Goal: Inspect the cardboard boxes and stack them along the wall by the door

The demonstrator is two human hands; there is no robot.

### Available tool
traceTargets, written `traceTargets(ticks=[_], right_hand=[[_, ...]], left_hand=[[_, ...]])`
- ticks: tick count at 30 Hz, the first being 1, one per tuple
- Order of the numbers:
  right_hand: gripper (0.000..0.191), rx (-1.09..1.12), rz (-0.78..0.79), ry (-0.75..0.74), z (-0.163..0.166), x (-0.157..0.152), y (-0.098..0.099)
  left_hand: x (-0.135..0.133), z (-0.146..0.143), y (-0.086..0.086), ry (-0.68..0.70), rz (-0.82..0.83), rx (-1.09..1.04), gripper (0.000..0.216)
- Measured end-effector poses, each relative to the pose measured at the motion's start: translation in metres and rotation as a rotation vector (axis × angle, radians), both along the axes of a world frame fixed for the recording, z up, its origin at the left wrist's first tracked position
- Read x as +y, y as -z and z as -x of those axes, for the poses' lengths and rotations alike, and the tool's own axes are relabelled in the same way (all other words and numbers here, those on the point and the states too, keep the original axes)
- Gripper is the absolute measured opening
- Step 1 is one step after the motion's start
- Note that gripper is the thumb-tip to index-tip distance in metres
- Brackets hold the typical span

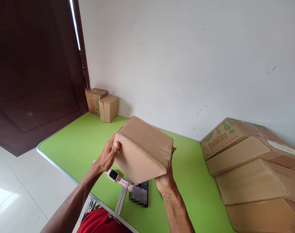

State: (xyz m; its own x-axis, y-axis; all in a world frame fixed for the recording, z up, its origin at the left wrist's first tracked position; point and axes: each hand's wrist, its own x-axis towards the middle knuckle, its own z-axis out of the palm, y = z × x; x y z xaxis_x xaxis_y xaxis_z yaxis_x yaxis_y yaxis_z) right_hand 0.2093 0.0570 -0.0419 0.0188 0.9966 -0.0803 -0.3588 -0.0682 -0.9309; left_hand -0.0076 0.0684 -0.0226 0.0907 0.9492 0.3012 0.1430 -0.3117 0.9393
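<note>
I hold a plain brown cardboard box [142, 150], sealed with clear tape, tilted in the air above the green table [77, 145]. My left hand [106, 158] grips its left side, thumb on the near face. My right hand [165, 179] supports the box from below at its right end, fingers hidden behind it. Under the box, on the table, lie a pink wristwatch [115, 176] and a black phone [141, 194].
Two small cardboard boxes [102, 104] stand at the table's far left corner against the white wall. Several larger brown boxes [249, 168] lie in a row along the right side. A dark wooden door [33, 71] stands at left beyond the table's metal edge.
</note>
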Motion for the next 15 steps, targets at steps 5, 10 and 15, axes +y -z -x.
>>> traceTargets(ticks=[5,10,15], right_hand=[[0.078,-0.162,-0.195,-0.065,-0.001,0.001,-0.007],[0.07,-0.242,-0.169,-0.123,-0.006,0.0,-0.022],[0.077,-0.132,0.112,-0.095,0.002,-0.006,-0.018]], left_hand=[[0.013,0.01,0.005,-0.051,0.192,-0.167,0.084],[0.017,0.012,0.006,0.072,0.433,-0.477,0.07],[0.002,0.006,-0.009,0.249,0.516,-0.512,0.091]])
